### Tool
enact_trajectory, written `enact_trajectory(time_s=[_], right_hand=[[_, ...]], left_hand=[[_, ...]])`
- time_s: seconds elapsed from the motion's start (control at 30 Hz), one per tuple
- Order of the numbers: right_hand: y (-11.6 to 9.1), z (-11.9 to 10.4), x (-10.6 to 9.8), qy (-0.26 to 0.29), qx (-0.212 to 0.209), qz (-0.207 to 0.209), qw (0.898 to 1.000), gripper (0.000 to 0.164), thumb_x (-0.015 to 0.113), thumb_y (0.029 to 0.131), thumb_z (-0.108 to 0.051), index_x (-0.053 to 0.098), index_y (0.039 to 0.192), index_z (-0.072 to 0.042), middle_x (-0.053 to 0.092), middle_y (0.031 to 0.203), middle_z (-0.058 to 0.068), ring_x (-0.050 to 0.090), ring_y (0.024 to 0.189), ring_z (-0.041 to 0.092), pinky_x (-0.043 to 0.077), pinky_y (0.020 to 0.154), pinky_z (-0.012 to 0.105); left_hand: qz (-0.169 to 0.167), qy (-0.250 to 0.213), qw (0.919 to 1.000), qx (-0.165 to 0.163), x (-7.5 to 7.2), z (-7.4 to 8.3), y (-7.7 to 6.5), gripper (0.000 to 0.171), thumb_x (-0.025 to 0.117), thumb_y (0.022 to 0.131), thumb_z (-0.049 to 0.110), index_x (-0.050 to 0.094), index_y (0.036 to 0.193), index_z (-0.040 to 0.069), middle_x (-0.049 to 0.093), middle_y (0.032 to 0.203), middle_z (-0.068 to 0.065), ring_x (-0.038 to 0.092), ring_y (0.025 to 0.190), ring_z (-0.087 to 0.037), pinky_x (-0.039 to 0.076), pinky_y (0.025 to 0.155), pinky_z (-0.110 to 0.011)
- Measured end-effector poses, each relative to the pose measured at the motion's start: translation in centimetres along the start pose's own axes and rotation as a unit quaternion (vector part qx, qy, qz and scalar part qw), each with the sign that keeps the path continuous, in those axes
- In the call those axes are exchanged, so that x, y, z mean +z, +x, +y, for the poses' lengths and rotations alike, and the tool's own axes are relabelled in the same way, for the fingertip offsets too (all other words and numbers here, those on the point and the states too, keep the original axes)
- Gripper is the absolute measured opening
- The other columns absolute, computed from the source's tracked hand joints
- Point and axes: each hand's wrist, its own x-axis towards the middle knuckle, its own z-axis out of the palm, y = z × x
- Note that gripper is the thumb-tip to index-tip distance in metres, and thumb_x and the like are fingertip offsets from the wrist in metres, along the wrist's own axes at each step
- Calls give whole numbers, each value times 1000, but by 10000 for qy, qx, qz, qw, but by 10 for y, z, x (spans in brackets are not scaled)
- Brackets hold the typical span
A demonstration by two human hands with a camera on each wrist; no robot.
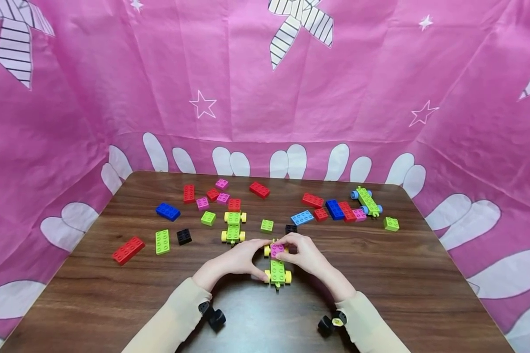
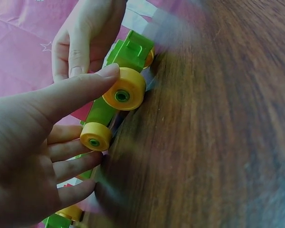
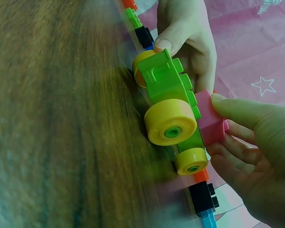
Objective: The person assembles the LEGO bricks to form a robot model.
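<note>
Beige-sleeved left hand (image 1: 240,259), spread against a yellow-wheeled lime-green plastic car base (image 1: 277,274); right hand (image 1: 306,255) pinches a square pink plastic brick (image 1: 277,251) on the base's far end, seating unconfirmed; near studs (image 1: 278,268) bare.

A lime-green car (image 1: 278,279) stands level on four yellow wheels (image 1: 288,277) on the tabletop (image 1: 388,289). A square pink brick (image 1: 276,250), held studs-up, rests on the car's far end, its seating partly hidden; bare green studs (image 1: 277,269) line the near end of the car.
</note>
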Motion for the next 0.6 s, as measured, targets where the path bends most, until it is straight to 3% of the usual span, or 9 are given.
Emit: enact_trajectory(time_s=[0.37, 0.6], right_hand=[[-2, 5, -5, 277, 3, -222, 9994, 39, 77, 82, -27, 67, 112, -5, 68, 106, 6, 64, 98, 21, 54, 85, 33], [-4, 11, -8, 478, -62, -318, 9983, 41, 81, 78, -24, 67, 112, -6, 68, 108, 8, 65, 100, 24, 55, 87, 36]], left_hand=[[-173, 111, 9998, 10, -2, 1, -1, 94, 81, 75, 41, 36, 146, 0, 42, 148, -16, 39, 137, -29, 35, 111, -45], [-226, 176, 9996, 24, -5, 4, -2, 94, 81, 75, 40, 35, 146, -1, 41, 148, -17, 39, 137, -30, 34, 112, -45]])
